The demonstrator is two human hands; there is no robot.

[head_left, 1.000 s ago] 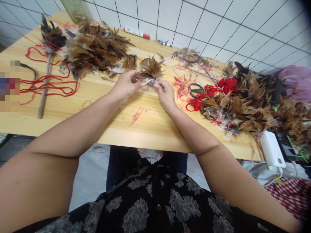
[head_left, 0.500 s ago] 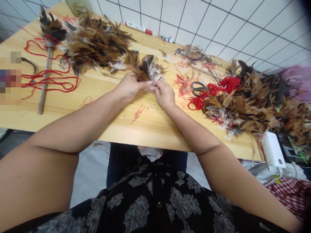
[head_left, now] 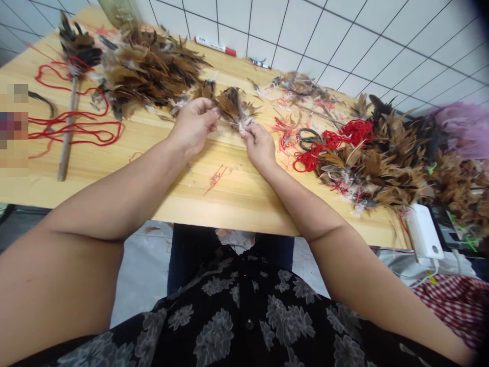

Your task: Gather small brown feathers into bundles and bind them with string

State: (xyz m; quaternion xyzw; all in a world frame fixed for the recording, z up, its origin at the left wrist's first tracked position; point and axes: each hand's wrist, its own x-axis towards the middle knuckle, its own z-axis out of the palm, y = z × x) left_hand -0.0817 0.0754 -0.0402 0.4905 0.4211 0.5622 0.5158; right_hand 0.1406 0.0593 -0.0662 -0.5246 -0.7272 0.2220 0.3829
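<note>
My right hand (head_left: 260, 147) pinches the pale quill end of a small bunch of brown and black feathers (head_left: 234, 104), whose tips fan up and to the left. Just left of that bunch is my left hand (head_left: 196, 125), its thumb and fingers pressed together. Whatever lies between those fingertips is too small to make out. Behind my left hand spreads a large pile of brown feathers (head_left: 153, 71). Scraps of red string (head_left: 216, 179) lie on the wooden table (head_left: 244, 204) below my hands.
At the left, a stick (head_left: 68, 132) topped with dark feathers lies beside loops of red cord (head_left: 103, 133). To the right are dark-handled scissors (head_left: 308, 137), tangled red yarn (head_left: 357, 132), more feathers (head_left: 378, 168) and a white power bank (head_left: 425, 232). A red-capped marker (head_left: 214, 46) rests near the tiled wall.
My left hand has moved left and up, away from my right hand. The feather bunch stays in my right hand and shows more fully. The view has shifted slightly.
</note>
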